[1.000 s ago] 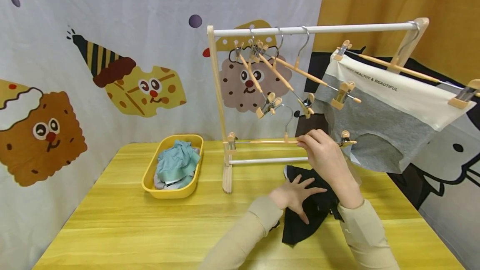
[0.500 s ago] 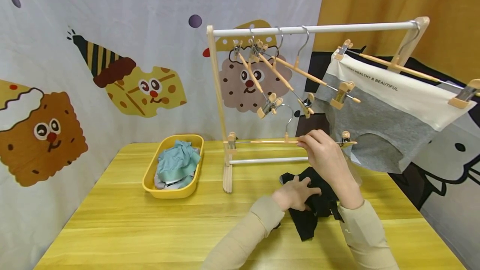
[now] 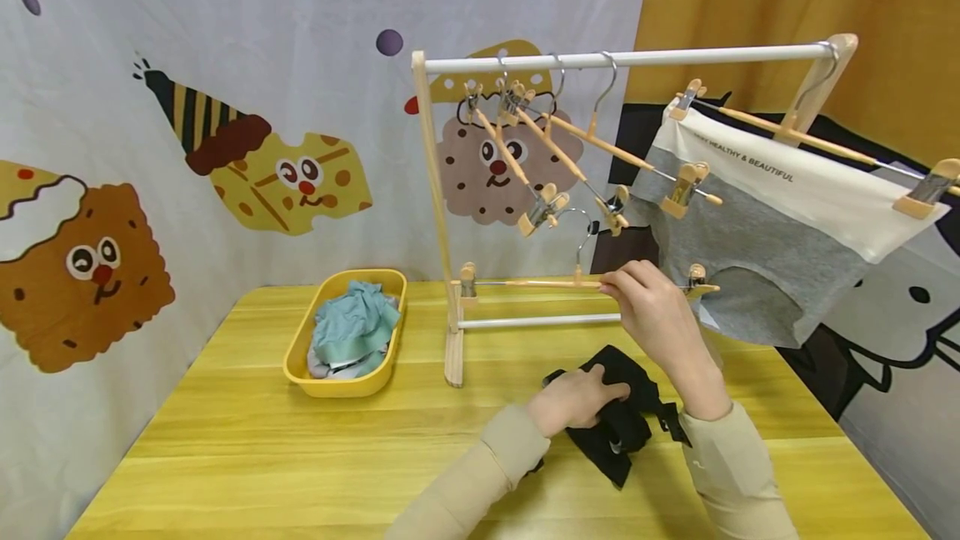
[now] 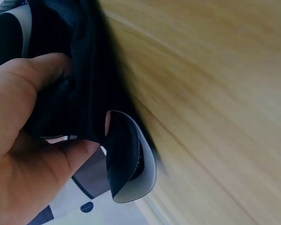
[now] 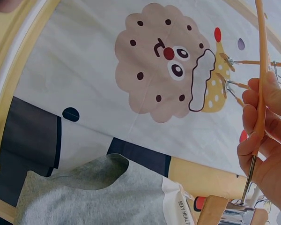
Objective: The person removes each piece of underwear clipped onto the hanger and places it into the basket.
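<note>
My left hand (image 3: 573,400) grips a crumpled black garment (image 3: 626,377) over the table, right of centre in the head view. In the left wrist view, thumb and fingers pinch the black cloth (image 4: 86,93); a loose edge curls over and shows a pale inner side. My right hand (image 3: 654,311) holds the wooden bar of a clip hanger (image 3: 536,283) roughly level, above and behind the garment. Its metal hook points up, and a clip sits at each end. The right wrist view has the fingers curled round the hanger bar (image 5: 261,61).
A small rack (image 3: 525,65) carries several clip hangers on its white rail. Grey and white underpants (image 3: 750,223) hang at its right end. A yellow basket (image 3: 291,357) with a teal cloth (image 3: 356,323) on top stands to the left on the wooden table (image 3: 300,457).
My left hand went from spread fingers on the black garment to gripping it, bunching the cloth and drawing it slightly towards me and left. The hanger in my right hand shifted slightly right.
</note>
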